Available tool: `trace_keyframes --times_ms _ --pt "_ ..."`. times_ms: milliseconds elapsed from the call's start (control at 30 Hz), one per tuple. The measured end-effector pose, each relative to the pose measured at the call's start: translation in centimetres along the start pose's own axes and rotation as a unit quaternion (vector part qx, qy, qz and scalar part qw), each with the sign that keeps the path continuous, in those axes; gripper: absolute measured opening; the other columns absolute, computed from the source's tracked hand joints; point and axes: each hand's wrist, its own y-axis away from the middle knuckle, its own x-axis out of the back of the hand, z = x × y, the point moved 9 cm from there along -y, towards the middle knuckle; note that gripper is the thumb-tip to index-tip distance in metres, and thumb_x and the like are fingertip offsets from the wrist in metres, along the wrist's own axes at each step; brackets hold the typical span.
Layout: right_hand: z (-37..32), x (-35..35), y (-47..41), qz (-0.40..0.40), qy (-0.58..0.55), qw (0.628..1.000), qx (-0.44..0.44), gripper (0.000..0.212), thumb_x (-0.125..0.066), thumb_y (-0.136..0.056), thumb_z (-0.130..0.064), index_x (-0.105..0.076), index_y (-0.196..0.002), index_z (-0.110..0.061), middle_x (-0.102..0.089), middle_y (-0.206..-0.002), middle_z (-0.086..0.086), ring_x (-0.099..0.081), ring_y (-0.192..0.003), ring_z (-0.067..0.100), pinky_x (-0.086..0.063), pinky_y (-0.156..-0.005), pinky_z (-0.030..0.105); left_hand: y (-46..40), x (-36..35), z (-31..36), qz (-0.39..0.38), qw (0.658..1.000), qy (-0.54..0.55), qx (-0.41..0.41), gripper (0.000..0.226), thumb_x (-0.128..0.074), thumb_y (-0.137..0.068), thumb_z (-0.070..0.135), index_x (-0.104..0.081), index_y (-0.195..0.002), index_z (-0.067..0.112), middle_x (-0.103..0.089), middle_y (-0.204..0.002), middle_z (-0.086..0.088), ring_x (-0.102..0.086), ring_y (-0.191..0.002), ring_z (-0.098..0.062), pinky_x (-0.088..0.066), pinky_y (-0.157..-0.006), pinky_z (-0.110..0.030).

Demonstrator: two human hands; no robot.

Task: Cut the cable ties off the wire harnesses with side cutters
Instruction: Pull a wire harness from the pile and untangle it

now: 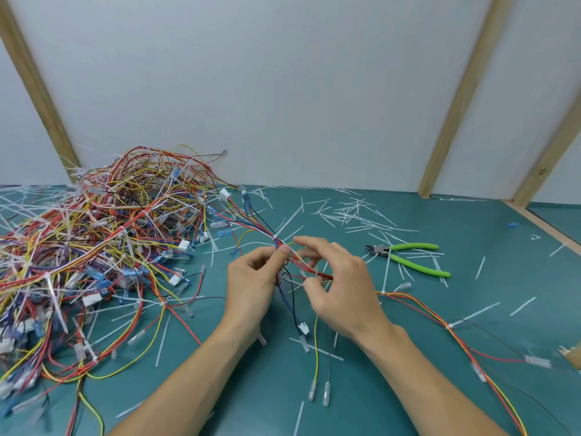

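A wire harness (295,262) is raised just above the green table (408,341), pinched between the left hand (251,284) and right hand (342,287). Green-handled side cutters (408,256) lie untouched on the table beyond the right hand.

Two hands are showing: one left hand (251,284) and one right hand (341,291). One pair of side cutters (408,258) is lying on one green mat (471,325). One big heap of wire harnesses (100,247) is sitting there; the cut cable ties (355,215) are too many to count.
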Motion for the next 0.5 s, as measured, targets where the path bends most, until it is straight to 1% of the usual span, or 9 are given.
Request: trace_keyframes --times_ms 33,133,167,233,300,367,433,500 --pt "-0.2 0.5 0.0 0.029 -0.009 1.000 0.004 0.059 -0.055 -0.073 -0.005 -0.067 -0.128 -0.023 -0.072 -0.109 -0.012 -0.064 -0.102 0.005 -0.051 -0.090 0.026 0.0 0.1 -0.2 0.006 1.000 0.007 0.011 0.031 -0.073 -0.090 0.030 -0.069 -0.060 0.022 -0.046 -0.052 0.002 -0.039 -0.049 -0.010 -0.032 -0.046 -0.020" --pt "-0.7 3.5 0.2 0.177 -0.021 0.984 0.028 0.056 -0.052 -0.073 0.005 -0.067 -0.124 -0.013 -0.070 -0.114 -0.005 -0.063 -0.110 0.010 -0.048 -0.096 0.024 -0.3 0.8 -0.6 0.028 0.998 0.039 0.046 0.033 -0.072 -0.091 0.029 -0.065 -0.060 0.019 -0.045 -0.054 0.003 -0.038 -0.053 -0.012 -0.031 -0.055 -0.029" --pt "-0.6 4.4 0.4 0.219 -0.022 0.975 0.030 0.056 -0.051 -0.073 0.005 -0.065 -0.123 -0.012 -0.069 -0.116 -0.005 -0.062 -0.111 0.013 -0.046 -0.098 0.025 -0.4 1.1 -0.7 0.035 0.997 0.050 0.055 0.032 -0.071 -0.091 0.030 -0.065 -0.063 0.017 -0.045 -0.055 0.002 -0.038 -0.055 -0.014 -0.031 -0.058 -0.032" --pt "0.1 5.6 0.5 0.272 -0.034 0.961 0.019 0.054 -0.051 -0.074 0.002 -0.061 -0.124 -0.014 -0.066 -0.118 -0.007 -0.060 -0.112 0.016 -0.044 -0.098 0.027 -0.8 1.5 -1.0 0.042 0.994 0.072 0.073 0.030 -0.069 -0.093 0.030 -0.064 -0.069 0.012 -0.047 -0.054 0.001 -0.040 -0.052 -0.014 -0.034 -0.057 -0.031" --pt "1.1 5.7 0.4 0.271 -0.059 0.961 -0.006 0.046 -0.051 -0.076 -0.002 -0.058 -0.119 -0.019 -0.065 -0.111 -0.010 -0.062 -0.105 0.016 -0.048 -0.091 0.033 -1.0 1.6 -1.2 0.038 0.990 0.099 0.094 0.031 -0.066 -0.095 0.030 -0.061 -0.070 0.013 -0.047 -0.053 0.001 -0.040 -0.046 -0.012 -0.035 -0.051 -0.026" --pt "2.0 4.6 0.0 0.215 -0.054 0.975 -0.026 0.033 -0.052 -0.080 -0.007 -0.061 -0.107 -0.022 -0.067 -0.097 -0.012 -0.065 -0.095 0.013 -0.052 -0.083 0.037 -1.2 1.5 -1.3 0.026 0.985 0.135 0.108 0.030 -0.064 -0.097 0.028 -0.059 -0.069 0.016 -0.046 -0.055 0.002 -0.040 -0.046 -0.010 -0.035 -0.048 -0.022" --pt "2.6 2.9 -0.2 0.144 -0.022 0.988 -0.040 0.017 -0.056 -0.085 -0.015 -0.064 -0.098 -0.024 -0.068 -0.089 -0.015 -0.066 -0.088 0.008 -0.054 -0.080 0.034 -1.3 1.2 -1.2 0.001 0.980 0.167 0.111 0.025 -0.063 -0.097 0.025 -0.061 -0.073 0.017 -0.047 -0.061 0.004 -0.043 -0.050 -0.008 -0.037 -0.048 -0.019" --pt "3.0 2.0 -0.1 0.111 0.012 0.993 -0.047 0.004 -0.060 -0.088 -0.026 -0.063 -0.090 -0.029 -0.067 -0.085 -0.019 -0.064 -0.087 0.005 -0.052 -0.077 0.027 -1.3 0.8 -0.9 -0.026 0.976 0.186 0.108 0.017 -0.064 -0.095 0.021 -0.063 -0.078 0.017 -0.048 -0.064 0.005 -0.046 -0.054 -0.006 -0.039 -0.049 -0.018"
